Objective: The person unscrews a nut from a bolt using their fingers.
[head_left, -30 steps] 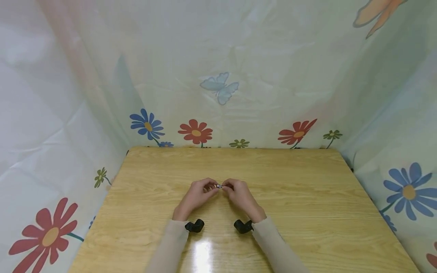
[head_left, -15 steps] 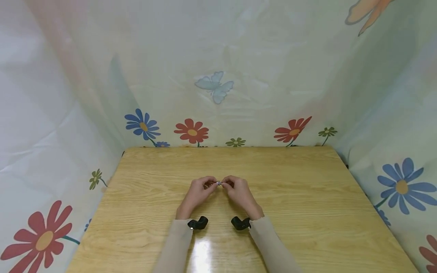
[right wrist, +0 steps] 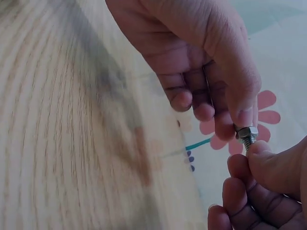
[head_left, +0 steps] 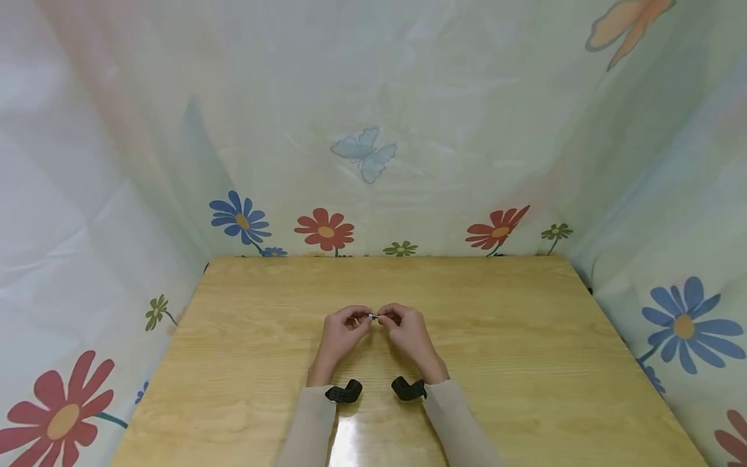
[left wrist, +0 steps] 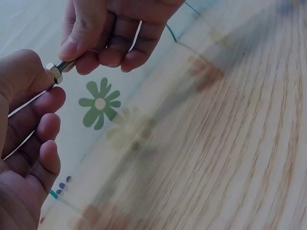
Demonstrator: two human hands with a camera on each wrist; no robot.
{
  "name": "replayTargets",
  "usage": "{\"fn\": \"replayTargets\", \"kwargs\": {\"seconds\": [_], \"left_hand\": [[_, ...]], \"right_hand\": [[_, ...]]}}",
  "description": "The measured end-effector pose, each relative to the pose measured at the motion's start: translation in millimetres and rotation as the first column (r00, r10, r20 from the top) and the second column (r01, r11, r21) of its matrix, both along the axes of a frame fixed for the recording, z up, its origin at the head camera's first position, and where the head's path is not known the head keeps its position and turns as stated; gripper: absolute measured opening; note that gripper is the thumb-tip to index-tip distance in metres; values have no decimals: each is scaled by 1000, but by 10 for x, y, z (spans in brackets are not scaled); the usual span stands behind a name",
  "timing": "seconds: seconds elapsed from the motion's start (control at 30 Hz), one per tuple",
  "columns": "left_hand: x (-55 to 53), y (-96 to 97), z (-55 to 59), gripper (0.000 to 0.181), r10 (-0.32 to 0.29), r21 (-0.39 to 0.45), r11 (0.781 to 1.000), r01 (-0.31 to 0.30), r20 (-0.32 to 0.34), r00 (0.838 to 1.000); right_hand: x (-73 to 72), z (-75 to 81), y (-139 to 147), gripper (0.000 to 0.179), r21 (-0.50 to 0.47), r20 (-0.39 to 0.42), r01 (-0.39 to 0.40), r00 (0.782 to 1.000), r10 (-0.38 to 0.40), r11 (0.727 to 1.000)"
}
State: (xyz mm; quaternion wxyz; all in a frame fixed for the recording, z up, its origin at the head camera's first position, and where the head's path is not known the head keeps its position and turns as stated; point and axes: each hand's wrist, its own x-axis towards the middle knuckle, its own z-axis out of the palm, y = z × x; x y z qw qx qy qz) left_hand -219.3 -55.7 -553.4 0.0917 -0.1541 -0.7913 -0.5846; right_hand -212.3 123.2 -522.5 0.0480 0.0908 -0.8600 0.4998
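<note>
A small silver bolt (right wrist: 248,142) is held between the two hands above the wooden table. My left hand (head_left: 340,337) pinches its hexagonal end with thumb and forefinger. A shiny hex nut (left wrist: 56,73) shows right at the left fingertips, with bare thread running from it toward the other hand. The thumb and forefinger of my right hand (head_left: 410,334) pinch the threaded end. In the left wrist view the other left fingers are loosely bent below the bolt. Both ends of the bolt are hidden by fingertips.
A light wooden table (head_left: 513,363) lies under both hands. Flower-printed cloth (head_left: 443,130) hangs behind it and at both sides. Black wrist cameras sit at the left cuff (head_left: 318,415) and the right cuff (head_left: 455,415).
Both hands stay at the bolt with only slight finger motion. The wrists have drawn a little closer together, and the head view has shifted slightly.
</note>
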Motion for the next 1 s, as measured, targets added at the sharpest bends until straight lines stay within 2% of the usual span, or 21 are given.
{"fn": "replayTargets", "kwargs": {"seconds": [0.2, 0.33, 0.47, 0.57, 0.7, 0.87, 1.0], "left_hand": [[56, 30, -43, 10, -1, -2, 1000, 0, -44, 999], [61, 42, -87, 9, -2, 3, 1000, 3, -51, 999], [59, 56, -125, 9, 2, 46, 999, 2, -82, 997], [46, 71, -155, 9, 10, 83, 997, 1, -135, 991], [54, 83, -179, 12, 47, 114, 993, -27, -173, 984], [101, 109, -129, 12, 63, 112, 993, -47, -146, 987], [159, 129, 13, 11, 43, 117, 993, -30, -111, 993]], "right_hand": [[40, -66, 58, 8, -46, 16, -7, 1000, 8, 999], [59, -120, 83, 8, -66, 35, -4, 999, 6, 998], [58, -134, 105, 7, -84, 42, -12, 999, 16, 996], [42, -121, 126, 6, -108, 29, -22, 999, 25, 994], [18, -122, 150, 6, -138, 22, -54, 998, 58, 989], [3, -166, 185, 12, -159, 62, -69, 995, 80, 985], [-10, -178, 207, 17, -168, 83, -97, 990, 112, 981]]}}
